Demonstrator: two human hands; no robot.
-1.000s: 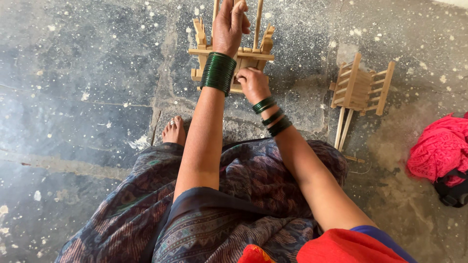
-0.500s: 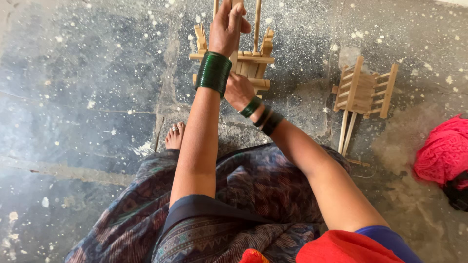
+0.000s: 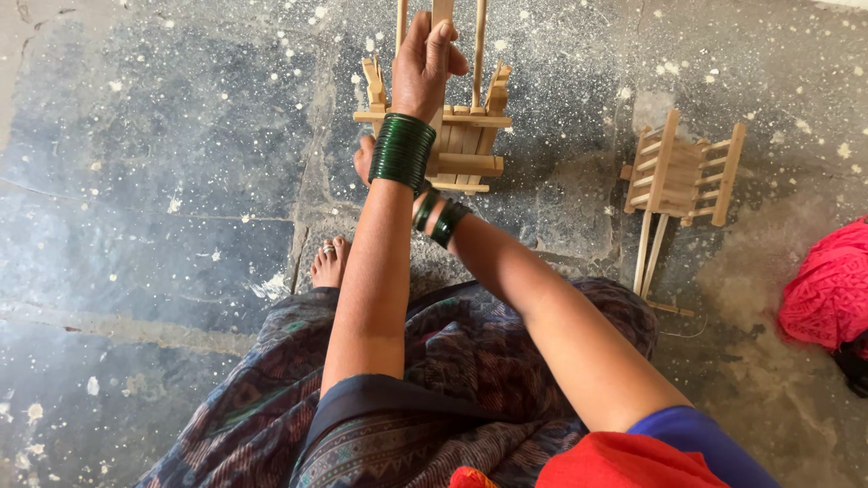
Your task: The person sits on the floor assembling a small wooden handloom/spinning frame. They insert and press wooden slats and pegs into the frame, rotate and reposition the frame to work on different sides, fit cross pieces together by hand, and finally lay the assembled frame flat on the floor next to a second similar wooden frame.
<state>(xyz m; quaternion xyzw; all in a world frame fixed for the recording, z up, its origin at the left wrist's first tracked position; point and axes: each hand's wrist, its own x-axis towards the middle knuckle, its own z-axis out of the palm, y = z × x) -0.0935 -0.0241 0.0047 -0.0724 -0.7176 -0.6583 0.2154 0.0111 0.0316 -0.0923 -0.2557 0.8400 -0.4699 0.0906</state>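
Pale wooden slat-built toy cart frame [image 3: 457, 136] standing on grey speckled stone floor [image 3: 163, 181], straight ahead of the knees, long thin shafts running up out of view. Left hand [image 3: 425, 63] wrapped tight round one upright stick at the frame's top, thumb pressed over it; stack of dark green bangles [image 3: 402, 151] on that wrist. Right hand [image 3: 363, 161] tucked under the left forearm at the frame's near left corner, mostly hidden; impossible to tell whether closed or spread. More green bangles [image 3: 438, 215] on the right wrist. Bare foot [image 3: 329, 262] with toe ring poking from dark patterned skirt [image 3: 434, 380], just left of the arms. Second wooden slatted cart [image 3: 683, 172] lying well apart to the right, two shafts pointing back. Pink-red cloth bundle [image 3: 827, 289] at the right edge.
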